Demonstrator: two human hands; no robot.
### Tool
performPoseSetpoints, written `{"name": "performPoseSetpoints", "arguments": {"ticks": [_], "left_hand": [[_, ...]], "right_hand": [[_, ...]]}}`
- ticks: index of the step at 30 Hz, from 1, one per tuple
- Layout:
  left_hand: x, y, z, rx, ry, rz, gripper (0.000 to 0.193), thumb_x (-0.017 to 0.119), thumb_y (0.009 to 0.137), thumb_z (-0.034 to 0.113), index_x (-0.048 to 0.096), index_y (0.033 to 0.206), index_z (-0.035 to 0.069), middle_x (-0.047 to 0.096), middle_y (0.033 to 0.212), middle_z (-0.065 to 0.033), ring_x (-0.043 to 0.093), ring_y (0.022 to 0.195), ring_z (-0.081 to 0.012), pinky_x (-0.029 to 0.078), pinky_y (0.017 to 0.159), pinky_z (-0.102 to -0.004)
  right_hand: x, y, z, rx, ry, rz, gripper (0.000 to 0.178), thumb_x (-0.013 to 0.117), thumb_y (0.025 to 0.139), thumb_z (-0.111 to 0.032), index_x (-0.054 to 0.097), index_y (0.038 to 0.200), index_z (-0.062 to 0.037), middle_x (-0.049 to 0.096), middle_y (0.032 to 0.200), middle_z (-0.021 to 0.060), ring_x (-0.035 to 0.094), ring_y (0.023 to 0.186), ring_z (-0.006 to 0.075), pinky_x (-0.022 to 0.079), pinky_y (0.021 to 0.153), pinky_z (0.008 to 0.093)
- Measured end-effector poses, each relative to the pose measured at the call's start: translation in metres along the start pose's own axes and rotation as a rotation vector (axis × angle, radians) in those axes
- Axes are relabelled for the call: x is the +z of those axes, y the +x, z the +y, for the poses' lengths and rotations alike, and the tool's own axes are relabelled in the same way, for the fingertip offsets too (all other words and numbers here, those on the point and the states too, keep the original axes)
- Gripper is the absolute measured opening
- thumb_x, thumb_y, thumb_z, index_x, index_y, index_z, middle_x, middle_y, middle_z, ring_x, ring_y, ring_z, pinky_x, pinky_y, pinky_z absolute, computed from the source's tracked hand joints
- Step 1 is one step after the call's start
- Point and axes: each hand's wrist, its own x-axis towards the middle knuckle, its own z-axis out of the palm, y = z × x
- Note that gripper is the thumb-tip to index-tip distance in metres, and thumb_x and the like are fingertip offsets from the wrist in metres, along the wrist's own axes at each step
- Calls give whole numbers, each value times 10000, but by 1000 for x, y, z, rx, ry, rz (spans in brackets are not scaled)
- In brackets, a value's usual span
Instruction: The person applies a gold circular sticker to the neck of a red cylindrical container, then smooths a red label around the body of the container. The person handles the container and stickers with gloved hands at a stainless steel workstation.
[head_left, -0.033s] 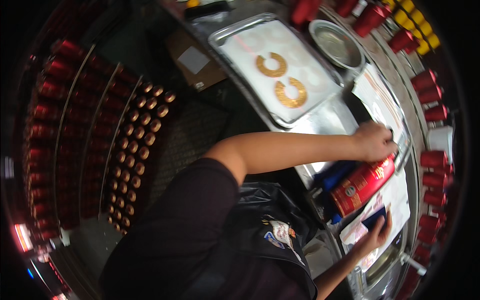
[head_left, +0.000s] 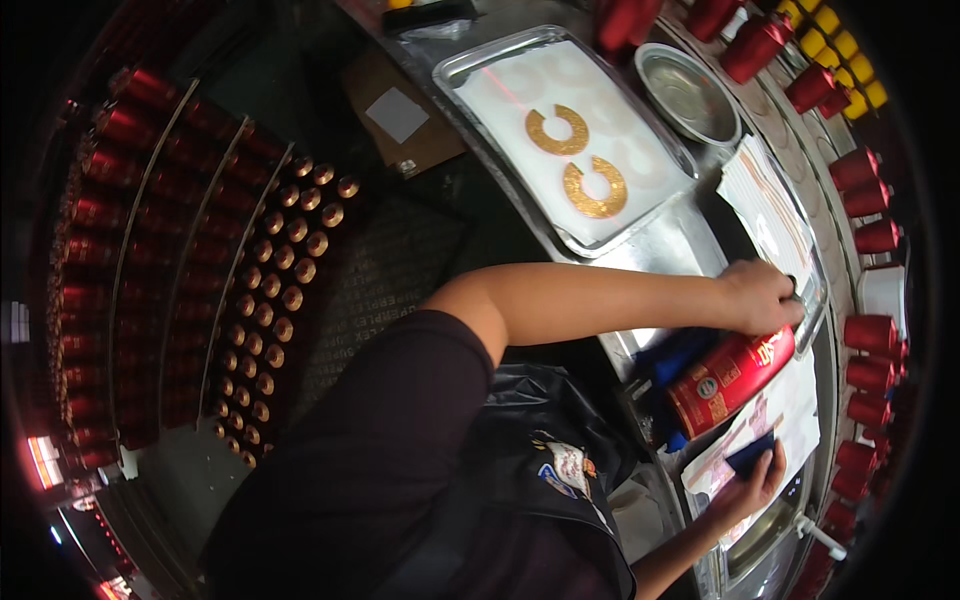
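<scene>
A red bottle [head_left: 728,382] with a gold print lies slanted over the worktop. My left hand [head_left: 762,298] is closed round its upper end, so the neck is mostly hidden. Lower down, my right hand [head_left: 750,492] grips a dark blue square pad [head_left: 750,455] between thumb and fingers, apart from the bottle. Under the bottle's near side is a bright blue cloth-like thing [head_left: 665,352]. White printed sheets [head_left: 795,400] lie beneath and beside the bottle.
Beyond my left arm, a metal tray [head_left: 447,72] carries two gold C-shaped labels [head_left: 558,130] on white backing. Next to it stands a metal bowl [head_left: 690,95]. Red bottles [head_left: 868,335] line a conveyor at right. Racked red bottles [head_left: 130,210] fill the left side. A cardboard box [head_left: 425,145] sits below.
The view has shifted slightly, and the bottle seems turned a little, with its print showing more. Both hands keep their hold; the right hand with the pad is slightly lower.
</scene>
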Motion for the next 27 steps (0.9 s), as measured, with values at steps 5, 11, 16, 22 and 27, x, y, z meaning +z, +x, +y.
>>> {"name": "performPoseSetpoints", "arguments": {"ticks": [5,11,16,22,27], "left_hand": [[16,27,13,-204,-83,-238,567,553,906,408,607,1186,-83,658,1159,-313,647,1092,-446,507,962,-467],[19,30,14,-297,-161,-243,649,552,912,445,553,1291,-82,639,1223,-315,641,1139,-429,498,988,-464],[-63,-22,14,-159,-157,-82,607,753,728,452,686,1086,-34,699,1091,-252,680,1038,-375,534,898,-423],[-254,-216,16,-61,-293,221,208,810,814,103,686,940,-6,712,857,-47,663,781,-121,536,737,-277],[-277,-337,-11,-192,607,592,137,768,816,123,655,823,45,611,843,-64,630,835,-239,508,728,-346]], "right_hand": [[3,-36,-3,-171,-477,-253,487,681,885,-85,574,1351,7,637,1116,103,617,986,148,474,687,215],[63,-63,13,-288,-361,-305,971,838,733,39,317,1546,-63,466,1427,184,565,1236,292,580,933,384],[59,-86,-35,-447,-228,-592,989,890,702,-18,356,1535,-35,494,1491,174,592,1246,289,549,985,381],[130,-68,-52,-818,-668,-1086,883,919,620,-208,542,1375,50,673,1246,215,632,732,280,511,667,346],[162,-40,-68,-417,-441,-989,844,767,737,34,453,1513,-72,668,1269,174,523,587,96,417,516,211]]}}
